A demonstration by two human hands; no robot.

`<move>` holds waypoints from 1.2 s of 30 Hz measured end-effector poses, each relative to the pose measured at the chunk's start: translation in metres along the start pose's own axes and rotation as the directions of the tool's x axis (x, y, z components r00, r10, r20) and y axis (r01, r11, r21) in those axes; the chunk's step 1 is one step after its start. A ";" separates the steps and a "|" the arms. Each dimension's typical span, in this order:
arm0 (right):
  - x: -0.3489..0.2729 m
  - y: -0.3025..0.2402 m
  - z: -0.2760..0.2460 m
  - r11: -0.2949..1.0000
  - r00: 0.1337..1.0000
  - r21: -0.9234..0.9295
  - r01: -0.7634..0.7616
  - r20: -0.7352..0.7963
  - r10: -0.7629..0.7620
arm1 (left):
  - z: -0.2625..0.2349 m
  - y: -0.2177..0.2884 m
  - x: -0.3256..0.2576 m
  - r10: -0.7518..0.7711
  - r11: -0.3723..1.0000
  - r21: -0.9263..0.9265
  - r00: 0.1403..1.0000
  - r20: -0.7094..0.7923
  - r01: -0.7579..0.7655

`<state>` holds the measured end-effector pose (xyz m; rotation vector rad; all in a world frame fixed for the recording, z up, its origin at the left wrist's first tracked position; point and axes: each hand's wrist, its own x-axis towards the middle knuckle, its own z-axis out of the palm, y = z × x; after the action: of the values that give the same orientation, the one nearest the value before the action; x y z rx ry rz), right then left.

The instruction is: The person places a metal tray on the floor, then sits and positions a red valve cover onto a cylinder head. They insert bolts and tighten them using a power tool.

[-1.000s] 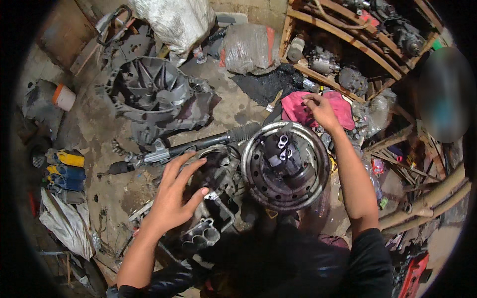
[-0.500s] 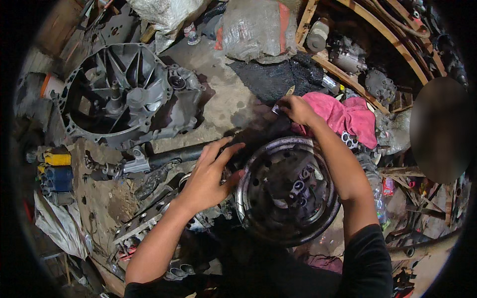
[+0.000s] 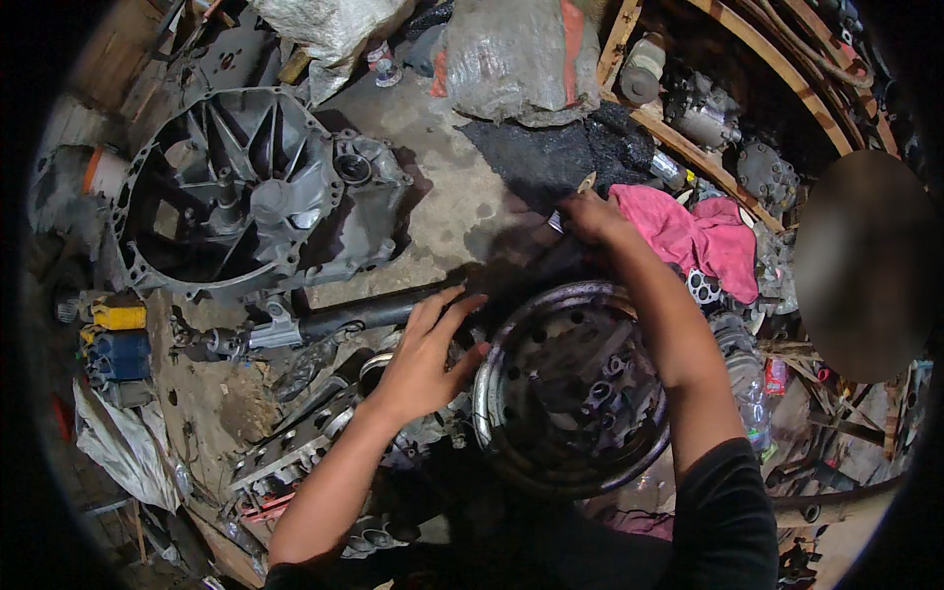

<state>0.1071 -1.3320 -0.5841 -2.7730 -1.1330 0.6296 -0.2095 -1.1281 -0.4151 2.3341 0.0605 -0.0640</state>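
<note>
A round steel disc (image 3: 575, 393) with holes and dark parts at its centre lies in front of me on an engine block (image 3: 315, 442). My left hand (image 3: 428, 359) rests flat, fingers spread, on the dark metal against the disc's left rim, next to a black shaft (image 3: 364, 313). My right hand (image 3: 590, 218) is beyond the disc's far edge, fingers closed around a small light-coloured piece (image 3: 587, 183) that sticks up from them. What the piece is I cannot tell. A pink cloth (image 3: 693, 236) lies just right of that hand.
A large grey bell housing (image 3: 246, 197) lies at the upper left on the dirt floor. Plastic sacks (image 3: 521, 59) and a black cloth (image 3: 560, 147) sit behind. A wooden rack (image 3: 708, 147) with engine parts runs along the right. Yellow and blue items (image 3: 118, 339) lie at the left.
My right hand has drawn back leftward from the pink cloth with the small piece. My left hand moved from the engine block up to the disc's rim. The view leaned forward.
</note>
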 end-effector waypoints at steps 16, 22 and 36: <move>-0.015 -0.044 -0.027 0.991 0.974 -0.054 -0.126 0.185 0.134 | -0.056 0.006 -0.066 -0.193 0.981 -0.021 0.970 -0.145 0.192; -0.031 -0.015 -0.007 0.992 0.882 -0.040 0.122 -0.454 -0.127 | -0.060 0.001 -0.087 -0.213 0.977 -0.043 0.957 -0.194 0.209; -0.211 -0.128 -0.240 0.815 0.383 0.329 0.477 -0.913 0.144 | -0.119 0.072 -0.199 -0.159 0.986 -0.006 0.927 -0.339 0.167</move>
<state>-0.0156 -1.3655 -0.2637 -1.8481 -0.7332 -0.5582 -0.4005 -1.0966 -0.2683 2.3351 0.4283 0.2574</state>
